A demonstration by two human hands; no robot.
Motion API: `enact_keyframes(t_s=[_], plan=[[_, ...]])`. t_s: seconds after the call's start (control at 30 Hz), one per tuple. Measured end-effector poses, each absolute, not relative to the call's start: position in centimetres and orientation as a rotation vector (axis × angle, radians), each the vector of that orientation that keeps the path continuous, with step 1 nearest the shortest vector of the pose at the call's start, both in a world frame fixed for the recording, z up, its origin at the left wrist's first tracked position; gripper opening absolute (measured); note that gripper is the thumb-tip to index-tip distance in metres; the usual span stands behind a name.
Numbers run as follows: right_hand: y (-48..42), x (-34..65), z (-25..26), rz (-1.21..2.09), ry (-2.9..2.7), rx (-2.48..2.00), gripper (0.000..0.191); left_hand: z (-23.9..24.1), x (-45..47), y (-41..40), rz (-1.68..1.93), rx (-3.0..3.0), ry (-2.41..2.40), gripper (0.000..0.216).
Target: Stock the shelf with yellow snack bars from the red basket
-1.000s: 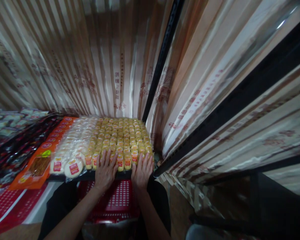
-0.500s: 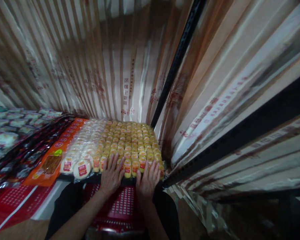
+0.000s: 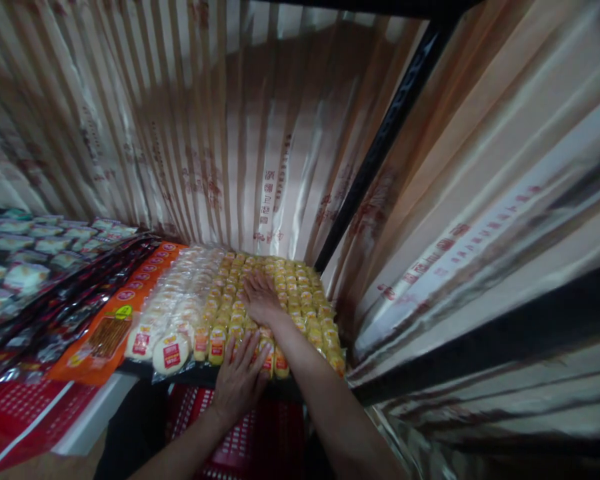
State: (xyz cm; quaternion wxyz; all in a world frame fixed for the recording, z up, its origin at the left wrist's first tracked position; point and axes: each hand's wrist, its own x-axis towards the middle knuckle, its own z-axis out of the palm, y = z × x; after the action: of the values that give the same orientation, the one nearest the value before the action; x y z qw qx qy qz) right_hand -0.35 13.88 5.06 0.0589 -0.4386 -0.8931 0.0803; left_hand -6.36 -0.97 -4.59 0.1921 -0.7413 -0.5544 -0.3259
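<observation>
Rows of small yellow wrapped cakes (image 3: 300, 287) with red-and-white labels fill the right end of the shelf. My right hand (image 3: 261, 299) lies flat on top of them, toward the back left of the block, fingers spread. Against the front row rests my left hand (image 3: 241, 370), its fingers stretched upward over the labels. Neither hand holds anything. Just left of the yellow cakes are white round packaged cakes (image 3: 171, 353) in clear wrap. The cakes under my palms are hidden.
An orange bag of stick snacks (image 3: 107, 333) lies left of the white cakes, then dark shiny packets (image 3: 45, 327) and white packets (image 3: 27, 277). A red basket (image 3: 230, 433) stands below. Black posts (image 3: 380, 150) and pleated printed curtains (image 3: 240, 147) enclose the shelf.
My right hand has moved from the front edge up and left onto the top of the yellow cakes. My left hand stays at the front row. The view has shifted slightly.
</observation>
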Motion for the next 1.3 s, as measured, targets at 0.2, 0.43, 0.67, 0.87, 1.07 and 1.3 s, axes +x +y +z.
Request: enact_keyframes(t_s=[0.2, 0.43, 0.67, 0.87, 1.07, 1.3], plan=[[14.2, -0.5, 3.2, 0.294, -2.759, -1.357, 0.058, -4.6, -6.6, -1.2, -0.876, -2.169, -1.567, 0.046], [14.3, -0.7, 4.0, 0.347, -2.758, -1.388, 0.060, -4.6, -6.5, -1.2, -0.888, -2.160, -1.582, 0.046], [14.7, -1.8, 3.8, 0.320, -2.799, -1.313, 0.063, -4.6, -6.5, -1.1, -0.827, -2.137, -1.555, 0.046], [15.0, -2.0, 3.5, 0.373, -2.798, -1.318, 0.063, -3.4, -6.7, -1.3, -0.820, -2.142, -1.508, 0.041], [15.7, -2.5, 5.2, 0.313, -2.691, -1.307, 0.061, -3.2, -6.7, -1.5, -0.977, -2.087, -1.453, 0.039], [14.5, -2.8, 5.4, 0.331, -2.825, -1.214, 0.058, -2.1, -8.5, -1.7, -0.827, -2.224, -1.373, 0.041]])
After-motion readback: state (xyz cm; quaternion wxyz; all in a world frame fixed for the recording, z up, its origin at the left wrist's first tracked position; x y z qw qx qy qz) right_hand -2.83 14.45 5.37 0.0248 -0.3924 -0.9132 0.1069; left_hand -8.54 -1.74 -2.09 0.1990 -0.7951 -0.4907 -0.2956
